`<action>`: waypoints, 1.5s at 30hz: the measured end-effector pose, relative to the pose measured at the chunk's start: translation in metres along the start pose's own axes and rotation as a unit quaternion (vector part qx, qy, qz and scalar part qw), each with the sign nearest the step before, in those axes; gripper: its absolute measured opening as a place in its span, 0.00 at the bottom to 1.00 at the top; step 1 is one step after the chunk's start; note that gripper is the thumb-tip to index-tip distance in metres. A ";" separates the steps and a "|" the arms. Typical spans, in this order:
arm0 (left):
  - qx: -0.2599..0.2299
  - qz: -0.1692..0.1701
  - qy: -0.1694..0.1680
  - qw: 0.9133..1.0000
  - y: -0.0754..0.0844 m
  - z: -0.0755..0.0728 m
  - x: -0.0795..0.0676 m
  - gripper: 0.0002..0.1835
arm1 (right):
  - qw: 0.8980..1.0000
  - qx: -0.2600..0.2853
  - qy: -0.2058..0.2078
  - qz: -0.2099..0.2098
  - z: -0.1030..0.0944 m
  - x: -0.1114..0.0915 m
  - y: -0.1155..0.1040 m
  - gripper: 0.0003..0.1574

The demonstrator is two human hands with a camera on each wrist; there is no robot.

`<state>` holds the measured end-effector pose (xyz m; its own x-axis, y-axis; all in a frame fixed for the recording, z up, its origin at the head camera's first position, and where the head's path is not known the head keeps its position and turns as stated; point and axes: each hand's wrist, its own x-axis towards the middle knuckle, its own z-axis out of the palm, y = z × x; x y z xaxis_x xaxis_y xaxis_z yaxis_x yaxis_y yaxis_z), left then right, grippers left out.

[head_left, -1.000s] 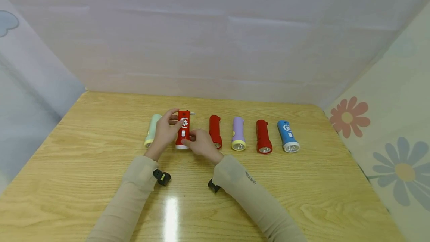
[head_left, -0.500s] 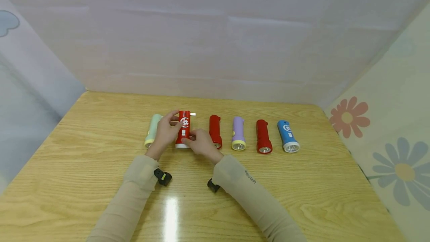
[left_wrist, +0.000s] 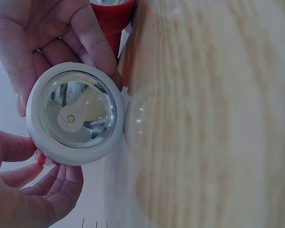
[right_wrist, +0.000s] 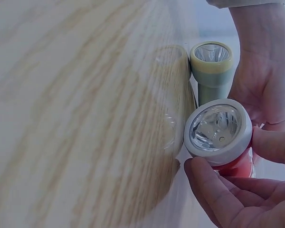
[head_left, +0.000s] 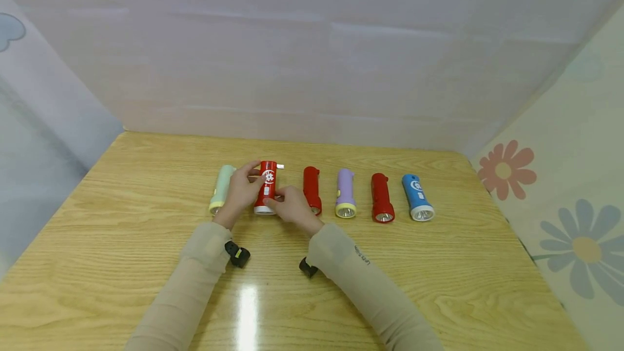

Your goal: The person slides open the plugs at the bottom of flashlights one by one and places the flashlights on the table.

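Note:
A red flashlight [head_left: 266,194] with a white rim, white switch and white emblem lies on the table, its lens toward me. Metal plug prongs [head_left: 280,167] stick out sideways at its far end. My left hand [head_left: 242,189] holds the flashlight's body from the left, thumb on top by the emblem. From the right, my right hand [head_left: 293,209] pinches it near the lens end, thumb beside the switch. In the left wrist view the white-rimmed lens [left_wrist: 76,114] sits between both hands. The right wrist view shows my right thumb and fingers around the head [right_wrist: 218,130].
A mint green flashlight [head_left: 222,188] lies just left of my left hand. To the right lie a red flashlight [head_left: 312,188], a purple one [head_left: 345,191], another red one [head_left: 382,196] and a blue one [head_left: 416,196]. All rest on the wooden table [head_left: 273,297].
The held red flashlight has turned and tipped slightly, so more of its white rim shows and its prongs look brighter. Both hands keep nearly the same place and grip.

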<state>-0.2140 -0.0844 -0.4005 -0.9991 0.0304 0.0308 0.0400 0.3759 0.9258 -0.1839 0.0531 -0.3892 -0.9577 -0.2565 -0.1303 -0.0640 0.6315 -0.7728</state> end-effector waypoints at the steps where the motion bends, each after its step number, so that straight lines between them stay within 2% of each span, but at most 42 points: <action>1: 0.001 -0.001 0.001 1.000 0.000 0.000 0.001 0.24 | 1.000 0.003 0.000 0.004 0.000 0.000 0.000 0.18; 11: -0.011 -0.028 -0.004 1.000 0.001 0.001 0.002 0.24 | 0.999 0.038 -0.006 0.035 0.000 0.000 -0.001 0.18; 22: -0.023 -0.069 -0.008 0.997 0.001 0.002 0.002 0.24 | 0.998 0.030 -0.009 0.050 0.000 0.001 -0.003 0.16; 38: -0.006 -0.097 -0.003 0.995 -0.002 0.005 0.005 0.22 | 0.998 0.036 -0.012 0.054 0.001 0.003 0.000 0.17; 45: 0.007 -0.093 0.004 0.996 -0.003 0.005 0.006 0.21 | 0.997 0.051 -0.016 0.053 0.001 0.005 0.002 0.16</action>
<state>-0.2202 -0.0804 -0.4049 -0.9894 -0.0485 -0.1370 -0.1451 0.3864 0.9109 -0.1888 0.0523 -0.3918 -0.9481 -0.2158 -0.2336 0.0682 0.5796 -0.8120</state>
